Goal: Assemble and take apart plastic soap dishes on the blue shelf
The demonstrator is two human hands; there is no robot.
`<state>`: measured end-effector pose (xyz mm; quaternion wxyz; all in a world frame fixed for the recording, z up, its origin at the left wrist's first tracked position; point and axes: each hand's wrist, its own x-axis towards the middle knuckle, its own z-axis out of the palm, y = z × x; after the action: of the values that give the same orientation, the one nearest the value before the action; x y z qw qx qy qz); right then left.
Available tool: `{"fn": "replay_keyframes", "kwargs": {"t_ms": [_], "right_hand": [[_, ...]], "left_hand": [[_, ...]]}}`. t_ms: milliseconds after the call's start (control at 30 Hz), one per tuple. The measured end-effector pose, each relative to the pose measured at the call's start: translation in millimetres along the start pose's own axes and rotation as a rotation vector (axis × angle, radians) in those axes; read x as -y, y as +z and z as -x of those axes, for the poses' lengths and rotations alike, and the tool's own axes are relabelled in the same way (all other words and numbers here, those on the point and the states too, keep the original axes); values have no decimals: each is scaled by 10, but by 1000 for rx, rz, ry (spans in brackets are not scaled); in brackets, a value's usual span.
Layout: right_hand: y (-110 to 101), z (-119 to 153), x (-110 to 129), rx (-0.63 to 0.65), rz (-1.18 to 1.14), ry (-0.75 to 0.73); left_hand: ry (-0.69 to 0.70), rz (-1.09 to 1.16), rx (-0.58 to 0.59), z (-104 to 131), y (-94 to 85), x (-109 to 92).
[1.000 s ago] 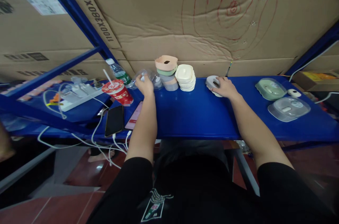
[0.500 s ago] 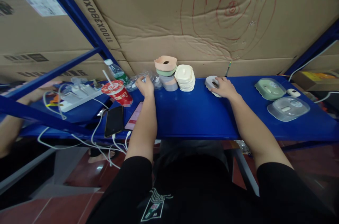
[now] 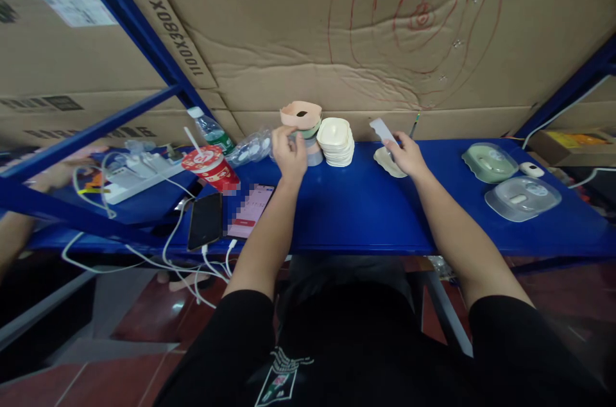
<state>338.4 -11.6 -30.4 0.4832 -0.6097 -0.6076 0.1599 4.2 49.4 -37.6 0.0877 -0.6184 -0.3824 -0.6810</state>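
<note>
My right hand (image 3: 407, 155) grips a light grey cover with a wavy edge (image 3: 382, 130), tilted up on its side. Just beneath it, a shallow cream base (image 3: 389, 163) lies on the blue table. My left hand (image 3: 290, 153) is raised in front of a stack of coloured covers (image 3: 315, 154), its fingers loosely bent and apart with nothing visible in them. A peach cover with a dark oval hole (image 3: 301, 115) tops that stack. To its right stands a pile of cream square pieces (image 3: 334, 137).
Left are clear plastic lids (image 3: 253, 147), a red cup with straw (image 3: 212, 166), a bottle (image 3: 212, 131), two phones (image 3: 206, 221) on cables and a power strip (image 3: 144, 179). Right sit green (image 3: 489, 163) and clear (image 3: 523, 198) lidded boxes. Another person's arm (image 3: 48, 176) shows far left.
My right hand has lifted and tipped the grey cover off the cream base. My left hand has moved right, from the clear lids to in front of the coloured stack.
</note>
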Motion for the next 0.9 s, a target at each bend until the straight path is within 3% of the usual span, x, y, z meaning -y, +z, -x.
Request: {"fn": "replay_keyframes", "kwargs": {"t_ms": [200, 300, 400, 500, 700, 900], "right_hand": [[232, 151, 308, 154, -610, 232], [406, 287, 456, 209, -700, 247], [510, 363, 523, 243, -670, 222], [468, 337, 473, 188, -470, 157], [165, 186, 185, 83, 186, -112], [95, 116, 8, 113, 445, -117]], "left_hand": [[319, 187, 418, 350, 153, -638], [328, 126, 632, 479, 204, -844], [347, 55, 740, 503, 223, -897], [330, 9, 754, 425, 218, -793], [152, -64, 639, 211, 249, -394], [33, -56, 581, 177, 299, -326]]}}
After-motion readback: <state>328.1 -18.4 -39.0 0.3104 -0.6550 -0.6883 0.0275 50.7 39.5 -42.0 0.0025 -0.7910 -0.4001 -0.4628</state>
